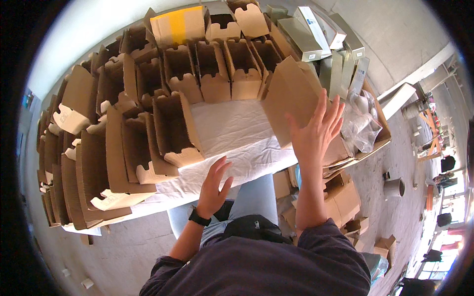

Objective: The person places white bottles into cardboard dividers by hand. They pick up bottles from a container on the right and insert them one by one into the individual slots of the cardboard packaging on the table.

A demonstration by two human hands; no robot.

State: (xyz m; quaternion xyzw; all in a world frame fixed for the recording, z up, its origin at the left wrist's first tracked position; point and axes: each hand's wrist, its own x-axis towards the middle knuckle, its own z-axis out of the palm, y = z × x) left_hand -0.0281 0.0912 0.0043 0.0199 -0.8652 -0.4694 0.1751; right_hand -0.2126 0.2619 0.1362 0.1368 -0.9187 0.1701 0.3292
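My right hand (318, 126) is raised at the table's right end, fingers spread. It is beside a brown cardboard box (289, 98) that stands tilted there; whether the palm touches it I cannot tell. Over the table's near edge hovers my left hand (215, 190), its fingers apart and nothing in them. The closest thing to it is an open-topped cardboard box (190, 157) with notched flaps. Many more open boxes like it stand in rows, among them one box (242, 69) at the back. White cloth (227, 128) covers the tabletop between them.
At the back, a box with yellow tape (178, 25) lies across others. To the right, a large carton (380, 140) holds slim silvery-green and white boxes (303, 37) and clear plastic wrap (363, 121). Opened cartons (340, 200) and a grey cylinder (395, 187) are on the floor.
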